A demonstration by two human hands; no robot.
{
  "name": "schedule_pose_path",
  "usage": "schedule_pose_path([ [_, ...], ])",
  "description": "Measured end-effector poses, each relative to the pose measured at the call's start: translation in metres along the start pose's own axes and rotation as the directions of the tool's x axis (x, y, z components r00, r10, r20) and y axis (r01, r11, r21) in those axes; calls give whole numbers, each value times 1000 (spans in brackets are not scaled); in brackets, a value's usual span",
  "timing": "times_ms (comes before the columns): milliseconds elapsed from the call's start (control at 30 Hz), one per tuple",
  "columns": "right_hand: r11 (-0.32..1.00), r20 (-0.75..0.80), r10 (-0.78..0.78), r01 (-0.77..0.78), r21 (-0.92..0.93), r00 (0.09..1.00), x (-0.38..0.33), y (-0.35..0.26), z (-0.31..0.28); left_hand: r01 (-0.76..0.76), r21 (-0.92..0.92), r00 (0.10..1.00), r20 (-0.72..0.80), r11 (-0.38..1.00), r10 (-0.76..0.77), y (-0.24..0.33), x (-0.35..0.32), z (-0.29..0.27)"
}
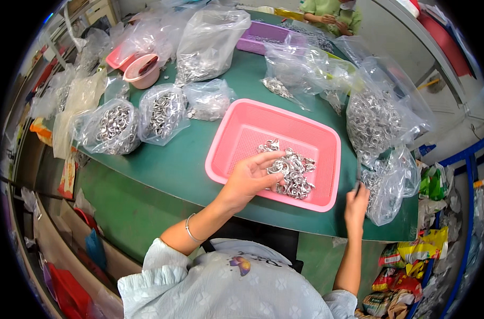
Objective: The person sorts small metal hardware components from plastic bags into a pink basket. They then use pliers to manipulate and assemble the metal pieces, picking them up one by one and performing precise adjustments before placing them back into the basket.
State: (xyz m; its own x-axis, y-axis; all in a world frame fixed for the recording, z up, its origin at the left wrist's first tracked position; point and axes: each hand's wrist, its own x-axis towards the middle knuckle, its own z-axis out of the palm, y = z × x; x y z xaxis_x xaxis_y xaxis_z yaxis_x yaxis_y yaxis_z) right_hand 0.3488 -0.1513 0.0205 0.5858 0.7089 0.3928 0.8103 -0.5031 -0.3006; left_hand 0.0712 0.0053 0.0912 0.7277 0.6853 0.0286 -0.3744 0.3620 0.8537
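Observation:
A pink perforated plastic basket (223,154) sits on the green table before me, with a heap of small silver, ring-like metal pieces (300,178) inside. My left hand (254,177) is over the basket, its fingers curled around a few of these pieces; exactly how many it holds is hidden. To the right of the basket, beside the table's edge, my right hand (357,204) is closed on a thin dark tool (359,174) that points away from me. Its kind is too blurred to tell. Next to that hand lies a clear bag (385,199) of silver pieces.
Open clear bags (114,126) of silver parts stand on the table's left. A large bag (377,114) of them stands at right. Behind are a pink bowl (142,74), a purple basket (266,34) and a person (335,16) in green. Colourful packages (417,250) fill a rack at lower right.

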Motion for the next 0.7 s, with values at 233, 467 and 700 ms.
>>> schedule_pose_path([
  [233, 269, 527, 26, -513, 815, 850, -7, -75, -86, 10, 31, 1000, -15, 999, -10, 2, -8, 4],
  [467, 750, 413, -206, -128, 649, 887, -26, -104, -87, -55, 14, 998, 25, 998, 54, 1, -8, 9],
  [700, 866, 184, -389, 291, 406, 903, -26, -134, -82, -46, 31, 998, 54, 998, 44, 5, -14, 14],
])
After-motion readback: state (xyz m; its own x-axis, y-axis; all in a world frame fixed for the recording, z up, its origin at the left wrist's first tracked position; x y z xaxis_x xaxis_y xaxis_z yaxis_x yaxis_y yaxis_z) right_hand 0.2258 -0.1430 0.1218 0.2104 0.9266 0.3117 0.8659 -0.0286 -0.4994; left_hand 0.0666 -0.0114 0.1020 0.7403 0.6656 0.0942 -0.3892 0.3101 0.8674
